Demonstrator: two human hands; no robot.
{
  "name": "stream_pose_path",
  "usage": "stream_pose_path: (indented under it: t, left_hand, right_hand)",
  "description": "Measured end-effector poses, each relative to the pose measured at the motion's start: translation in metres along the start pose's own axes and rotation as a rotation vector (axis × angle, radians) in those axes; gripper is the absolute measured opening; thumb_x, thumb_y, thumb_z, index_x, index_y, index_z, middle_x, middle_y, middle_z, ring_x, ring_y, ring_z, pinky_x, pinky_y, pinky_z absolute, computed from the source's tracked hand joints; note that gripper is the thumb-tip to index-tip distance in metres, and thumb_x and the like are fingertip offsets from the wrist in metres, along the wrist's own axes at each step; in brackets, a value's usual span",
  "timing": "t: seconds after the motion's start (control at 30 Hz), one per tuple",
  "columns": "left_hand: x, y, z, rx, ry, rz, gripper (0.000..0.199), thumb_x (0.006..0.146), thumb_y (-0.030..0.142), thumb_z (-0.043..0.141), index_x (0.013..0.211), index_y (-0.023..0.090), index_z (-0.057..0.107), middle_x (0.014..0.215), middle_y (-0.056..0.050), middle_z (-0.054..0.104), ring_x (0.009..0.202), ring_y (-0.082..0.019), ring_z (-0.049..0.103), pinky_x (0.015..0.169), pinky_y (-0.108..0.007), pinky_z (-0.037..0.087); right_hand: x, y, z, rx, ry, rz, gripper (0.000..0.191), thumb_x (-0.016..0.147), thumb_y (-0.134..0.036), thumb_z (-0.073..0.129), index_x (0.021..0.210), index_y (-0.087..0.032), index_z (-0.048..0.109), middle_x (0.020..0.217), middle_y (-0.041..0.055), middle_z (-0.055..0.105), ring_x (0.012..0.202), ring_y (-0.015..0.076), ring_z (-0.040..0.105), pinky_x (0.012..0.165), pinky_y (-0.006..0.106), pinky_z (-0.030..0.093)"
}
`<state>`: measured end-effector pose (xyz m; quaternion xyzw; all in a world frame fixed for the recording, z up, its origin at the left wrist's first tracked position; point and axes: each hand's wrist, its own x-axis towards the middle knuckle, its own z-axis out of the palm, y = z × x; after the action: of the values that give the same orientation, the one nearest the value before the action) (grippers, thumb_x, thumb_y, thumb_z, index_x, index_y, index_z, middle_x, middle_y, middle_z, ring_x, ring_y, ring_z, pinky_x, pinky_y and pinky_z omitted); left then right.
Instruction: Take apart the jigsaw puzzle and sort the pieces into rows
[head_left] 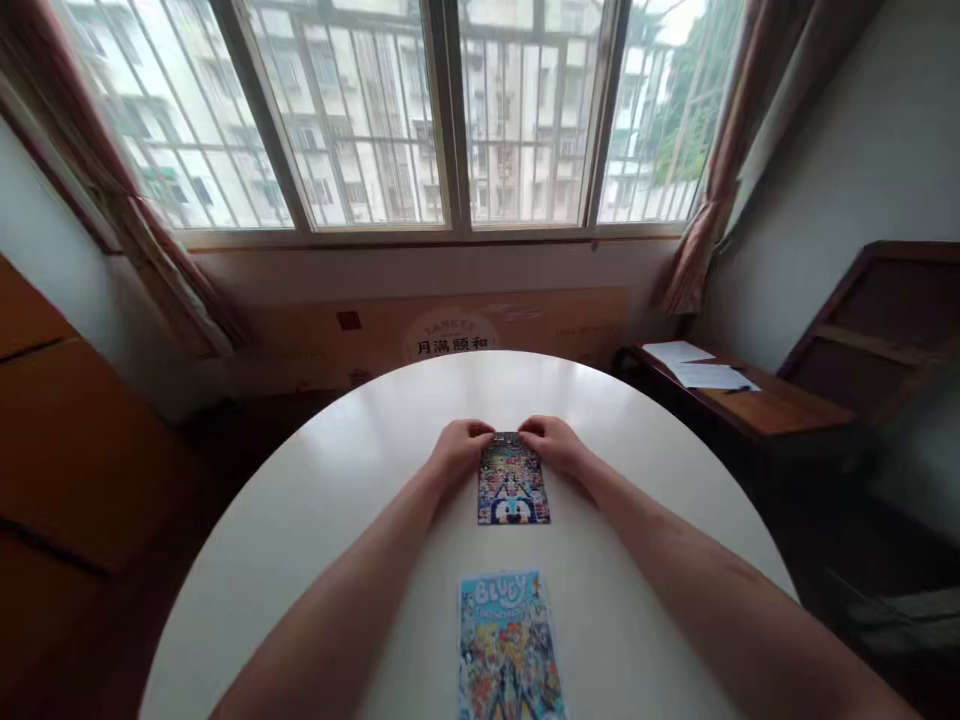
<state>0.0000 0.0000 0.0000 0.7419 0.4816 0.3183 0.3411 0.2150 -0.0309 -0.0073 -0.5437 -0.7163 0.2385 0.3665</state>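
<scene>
A small rectangular picture card (514,485), crowded with tiny colourful figures and a blue-and-white dog face at its near edge, is on the white table. My left hand (459,447) has its thumb and fingers closed at the card's far left corner. At the far right corner, my right hand (555,443) grips the edge in the same way. Closer to me lies a light blue sheet marked "Bluey" (510,640), covered in cartoon figures. Its lower end runs out of view, and neither hand touches it. Whether the card's far edge is lifted I cannot tell.
The round white table (300,560) fills the middle. On the right stands a brown wooden side table (795,405) with white papers (709,376) and a pen (739,389). A long printed cardboard box (570,320) leans under the barred window. An orange-brown cabinet (82,450) is at left.
</scene>
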Motion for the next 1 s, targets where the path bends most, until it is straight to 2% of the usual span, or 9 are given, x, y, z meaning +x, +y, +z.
stream_pose_path:
  t: [0.23, 0.43, 0.6, 1.0]
  left_hand:
    - [-0.0011, -0.0009, -0.0017, -0.031, 0.000, 0.061, 0.024, 0.077, 0.031, 0.065, 0.091, 0.015, 0.076, 0.088, -0.008, 0.077, 0.084, -0.024, 0.071, 0.078, -0.032, 0.054]
    - [-0.0028, 0.0004, -0.0013, -0.046, 0.002, 0.109, 0.023, 0.076, 0.030, 0.065, 0.089, 0.015, 0.076, 0.085, -0.007, 0.077, 0.081, -0.023, 0.070, 0.078, -0.032, 0.054]
    - [-0.0035, 0.0017, -0.0007, -0.043, 0.007, 0.121, 0.020, 0.077, 0.030, 0.065, 0.088, 0.016, 0.076, 0.085, -0.006, 0.077, 0.081, -0.022, 0.070, 0.077, -0.031, 0.053]
    - [-0.0044, 0.0039, -0.0007, -0.062, 0.012, 0.097, 0.018, 0.077, 0.026, 0.065, 0.085, 0.016, 0.077, 0.083, -0.006, 0.077, 0.080, -0.023, 0.070, 0.079, -0.033, 0.054]
  right_hand:
    - [0.0008, 0.0080, 0.0022, 0.035, -0.007, -0.003, 0.019, 0.082, -0.029, 0.061, 0.091, -0.019, 0.074, 0.089, 0.0047, 0.075, 0.082, 0.0198, 0.067, 0.074, 0.029, 0.051]
    - [-0.0022, 0.0095, 0.0019, 0.071, -0.045, -0.027, 0.028, 0.081, -0.039, 0.066, 0.100, -0.020, 0.074, 0.089, 0.0046, 0.075, 0.081, 0.0200, 0.067, 0.073, 0.029, 0.051]
    - [-0.0028, 0.0078, 0.0004, 0.059, -0.066, -0.029, 0.024, 0.080, -0.039, 0.066, 0.091, -0.020, 0.076, 0.086, 0.0043, 0.075, 0.081, 0.0207, 0.066, 0.074, 0.030, 0.051]
    - [-0.0013, 0.0056, -0.0014, 0.090, -0.089, 0.027, 0.022, 0.079, -0.037, 0.069, 0.090, -0.019, 0.077, 0.085, 0.0050, 0.075, 0.081, 0.0212, 0.066, 0.074, 0.030, 0.051]
